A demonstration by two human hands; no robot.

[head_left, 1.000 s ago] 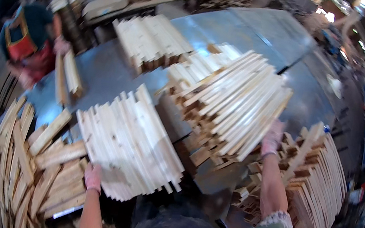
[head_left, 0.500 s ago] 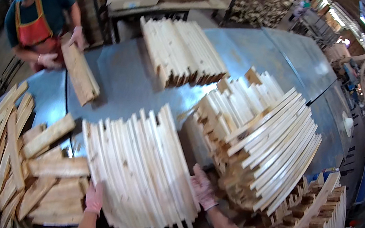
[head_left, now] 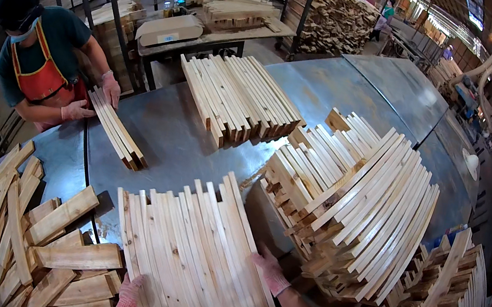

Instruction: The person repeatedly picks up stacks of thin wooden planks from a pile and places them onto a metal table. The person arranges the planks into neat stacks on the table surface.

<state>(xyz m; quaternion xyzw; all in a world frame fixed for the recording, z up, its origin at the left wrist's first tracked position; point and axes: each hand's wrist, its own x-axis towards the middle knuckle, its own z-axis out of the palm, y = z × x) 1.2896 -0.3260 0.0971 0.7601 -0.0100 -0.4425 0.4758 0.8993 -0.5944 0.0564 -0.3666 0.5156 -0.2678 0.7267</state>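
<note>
A broad row of pale wooden strips [head_left: 195, 256] lies side by side in front of me, their far ends uneven. At its left edge, near the close end, my left hand [head_left: 129, 296] in a pinkish glove presses against the outermost strip. My right hand [head_left: 270, 271], also gloved, bears on the row's right edge with its fingertips at the side. Between them the two hands clasp the row. Its underside is hidden, so I cannot tell what supports it.
A large stack of strips [head_left: 375, 203] stands to the right, another bundle [head_left: 239, 96] farther back on the metal table [head_left: 176, 141]. Loose boards [head_left: 80, 256] pile up at left. Across the table a co-worker in a red apron [head_left: 45, 79] holds a few strips [head_left: 115, 130].
My view has shifted, and the row sits lower in it. My right hand's fingers have come in against the row's edge. The co-worker has turned and lowered the held strips.
</note>
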